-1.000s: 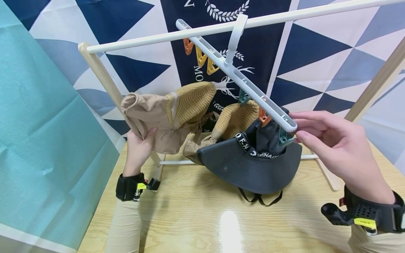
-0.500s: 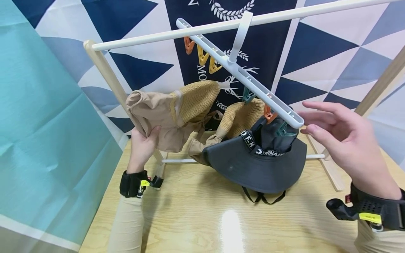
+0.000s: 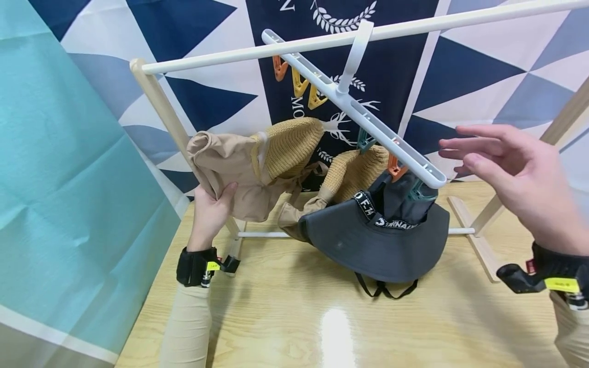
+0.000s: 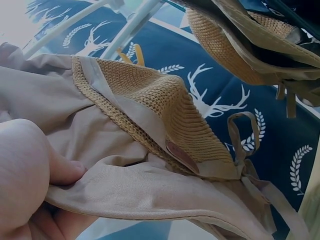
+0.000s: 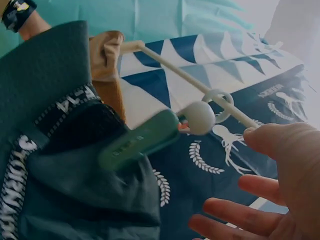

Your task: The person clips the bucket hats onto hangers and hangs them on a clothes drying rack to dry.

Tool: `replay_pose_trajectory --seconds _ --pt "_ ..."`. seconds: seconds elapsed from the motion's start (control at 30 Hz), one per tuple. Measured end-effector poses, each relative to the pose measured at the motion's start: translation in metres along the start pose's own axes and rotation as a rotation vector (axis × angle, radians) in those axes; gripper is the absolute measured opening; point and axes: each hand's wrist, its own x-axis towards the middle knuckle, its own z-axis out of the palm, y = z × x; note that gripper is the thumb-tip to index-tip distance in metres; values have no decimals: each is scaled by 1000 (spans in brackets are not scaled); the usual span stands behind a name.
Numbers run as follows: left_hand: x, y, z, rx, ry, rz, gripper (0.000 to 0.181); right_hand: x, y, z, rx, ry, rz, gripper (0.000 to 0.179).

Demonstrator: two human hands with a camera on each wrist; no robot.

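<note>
My left hand [image 3: 211, 209] pinches the cloth brim of a beige sun hat [image 3: 241, 174] with a woven straw crown, thumb on top. In the left wrist view, the hat's fabric ties [image 4: 245, 165] hang loose. A white clip hanger [image 3: 363, 115] hangs by its hook from a rail. From its near end hangs a dark grey bucket hat [image 3: 377, 250] with a lettered band, held by a green clip [image 3: 421, 190] and apparently an orange clip [image 3: 395, 168]. Behind it hangs another straw-and-beige hat [image 3: 354, 174]. My right hand [image 3: 515, 176], fingers spread, is off the hanger's near end, touching nothing.
A white rail [image 3: 428, 23] on wooden posts [image 3: 161, 107] spans the view above a wooden table [image 3: 276, 306]. Yellow clips [image 3: 316, 98] and an orange clip [image 3: 279, 68] hang from the hanger's far half. Patterned cloth [image 3: 207, 102] covers the back.
My right hand has let go of the green clip at the hanger's near end and drawn away to the right. My left hand still holds the beige hat in nearly the same place.
</note>
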Motion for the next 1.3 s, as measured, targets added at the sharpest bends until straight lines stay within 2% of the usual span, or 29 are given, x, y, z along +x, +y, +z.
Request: replay_pose_trajectory --seconds 0.23,0.4,0.6,0.9,1.1,1.3 --pt "-1 2 -1 -24 -7 -10 37 18 -10 -13 -430 -5 112 59" --pt "-2 5 0 -20 8 -4 35 25 -6 -21 -423 -23 149 63" --pt "-1 5 1 -41 -2 -25 36 43 -4 -28 -405 -64 131 66" --pt "3 4 -2 -55 7 -7 38 77 -5 -37 -569 -141 80 64" --pt "3 4 -3 -64 8 -24 39 98 -6 -47 -770 -159 154 69" --pt "0 4 -3 -52 1 -54 40 108 -4 -55 -872 -209 198 72"
